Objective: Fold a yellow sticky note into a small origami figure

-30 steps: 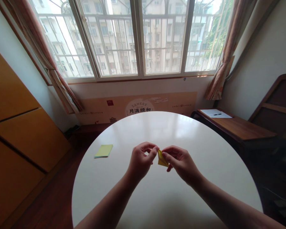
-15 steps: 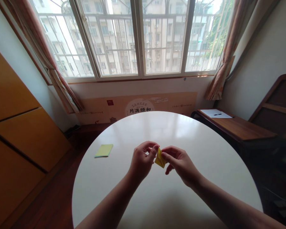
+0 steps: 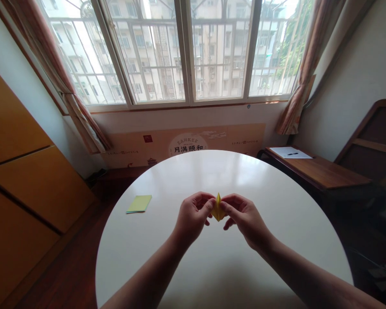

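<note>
- The small folded piece of yellow paper (image 3: 218, 213) is above the middle of the table, between the two hands, with a pointed end upward and a crease down its centre facing the wearer.
- The bare left hand (image 3: 189, 215) pinches the paper's left side between thumb and fingers, its grip closed on it. The lower fingers curl beneath, seemingly to back the thin sheet.
- The bare right hand (image 3: 249, 219) pinches the right side in much the same way, thumb on the near face. Gripping from both sides probably steadies so light a piece and leaves the centre crease in sight; the fingertips hide its edges, so the exact contact cannot be told.
- The round, glossy white table (image 3: 212, 274) lies under both hands. The paper seems to be held off its surface, perhaps to let fingers reach behind it.
- A flat stack of square yellow-green paper sheets (image 3: 140, 203), with a bluish layer beneath, lies toward the table's left edge, well apart from the hands, perhaps to leave them room.
- At the far right, a low brown wooden side table (image 3: 337, 171) bears a white paper sheet (image 3: 281, 152) with a dark slim pen (image 3: 292, 153) on top.
</note>
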Action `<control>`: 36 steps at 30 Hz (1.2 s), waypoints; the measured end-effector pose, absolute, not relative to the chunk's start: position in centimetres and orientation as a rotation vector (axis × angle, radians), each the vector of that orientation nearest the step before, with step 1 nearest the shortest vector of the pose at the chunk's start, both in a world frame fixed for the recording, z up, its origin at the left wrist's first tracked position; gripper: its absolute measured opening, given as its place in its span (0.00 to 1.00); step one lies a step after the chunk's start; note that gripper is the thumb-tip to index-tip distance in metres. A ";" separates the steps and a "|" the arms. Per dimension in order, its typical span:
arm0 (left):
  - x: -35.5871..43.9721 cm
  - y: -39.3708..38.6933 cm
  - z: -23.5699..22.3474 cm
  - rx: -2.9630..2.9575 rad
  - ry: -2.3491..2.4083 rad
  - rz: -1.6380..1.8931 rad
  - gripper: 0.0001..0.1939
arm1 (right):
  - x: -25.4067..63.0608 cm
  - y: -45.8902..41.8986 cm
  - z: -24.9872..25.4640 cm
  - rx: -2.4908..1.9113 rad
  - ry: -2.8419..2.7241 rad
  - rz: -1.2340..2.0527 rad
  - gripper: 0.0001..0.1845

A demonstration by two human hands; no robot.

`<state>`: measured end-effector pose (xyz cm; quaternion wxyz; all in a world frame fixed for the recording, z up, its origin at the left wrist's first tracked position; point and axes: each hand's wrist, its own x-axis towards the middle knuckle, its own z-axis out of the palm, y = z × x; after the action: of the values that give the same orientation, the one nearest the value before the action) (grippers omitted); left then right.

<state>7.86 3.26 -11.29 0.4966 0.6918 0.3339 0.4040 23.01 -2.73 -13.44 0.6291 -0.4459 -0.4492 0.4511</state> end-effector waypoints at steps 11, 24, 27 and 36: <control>7.2 3.2 -11.1 2.037 0.809 1.115 0.04 | 22.8 -2.8 -13.1 -1.046 -1.061 1.080 0.16; 7.2 3.1 -10.8 2.079 0.795 1.100 0.06 | 23.1 -2.8 -13.2 -1.034 -1.073 1.113 0.16; 7.2 3.2 -10.8 2.097 0.796 1.081 0.06 | 23.0 -2.7 -13.2 -1.050 -1.077 1.127 0.17; 7.3 3.3 -11.2 1.880 0.826 1.012 0.09 | 23.3 -2.7 -13.3 -1.054 -1.080 1.047 0.15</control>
<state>7.34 3.31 -11.15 0.4134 0.7478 0.3286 0.4024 23.25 -2.70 -13.26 0.6071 -0.4560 -0.4673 0.4529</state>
